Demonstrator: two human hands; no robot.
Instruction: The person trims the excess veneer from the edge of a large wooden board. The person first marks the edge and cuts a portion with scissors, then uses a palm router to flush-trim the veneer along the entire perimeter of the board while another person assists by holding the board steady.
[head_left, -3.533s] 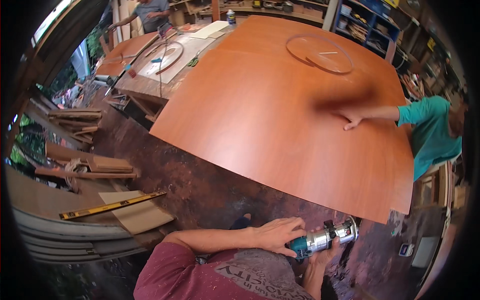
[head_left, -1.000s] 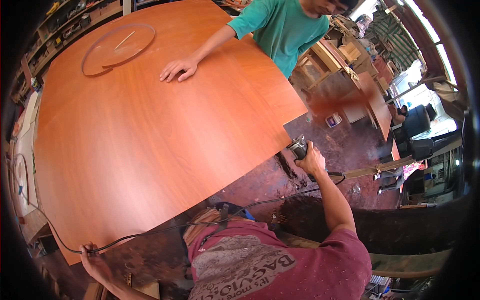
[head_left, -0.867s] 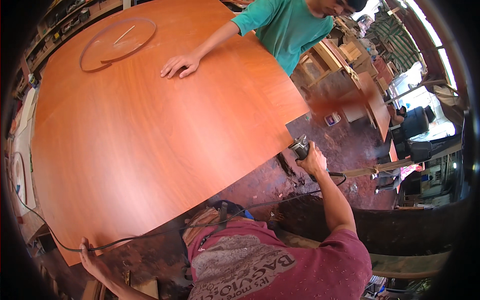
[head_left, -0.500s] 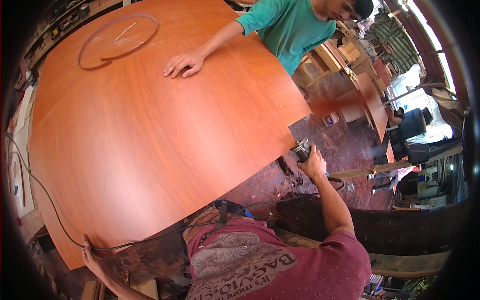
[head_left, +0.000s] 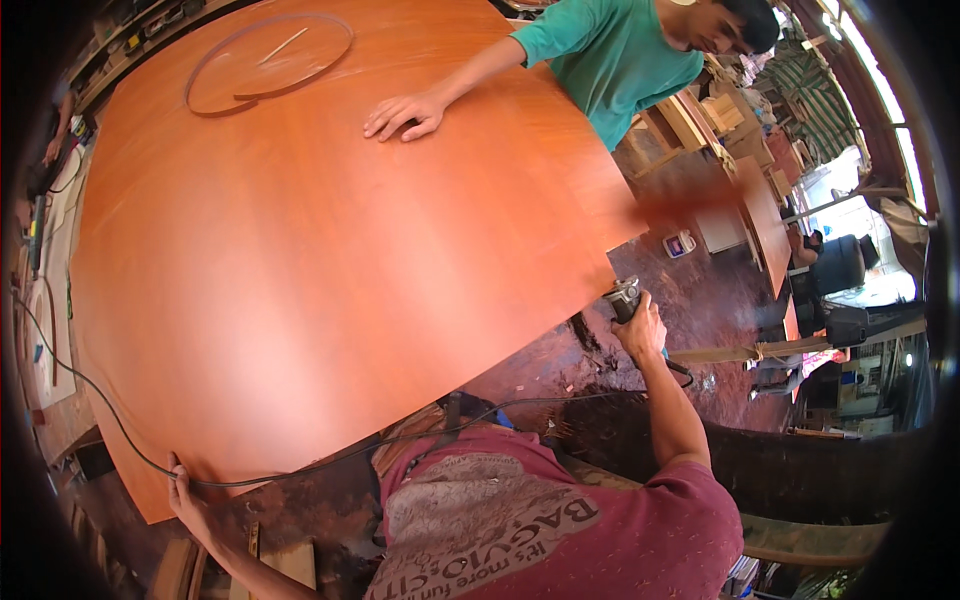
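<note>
A large wood-grain panel (head_left: 330,260), reddish orange, spreads out before me. At its right edge, beside a cut-in corner, my right hand (head_left: 642,328) is wrapped round a corded power tool (head_left: 623,297) with a silver head and dark body. The tool's head meets or nearly meets the edge; its underside is hidden. My left hand (head_left: 186,500) grips the panel's near left edge, its fingertips on the top face. A black cord (head_left: 330,463) crosses beside those fingers and runs along the near edge toward the tool.
A co-worker in a green shirt (head_left: 610,65) rests a hand (head_left: 408,115) flat on the panel. A curved brown strip (head_left: 345,65) lies at its far end. Another person's arm (head_left: 62,130) shows at far left. A white container (head_left: 680,244) stands on the floor at right.
The whole view has shifted, so the panel and both hands appear slightly farther right. Another person's arm has come into view at the far left. My grip on the tool looks the same.
</note>
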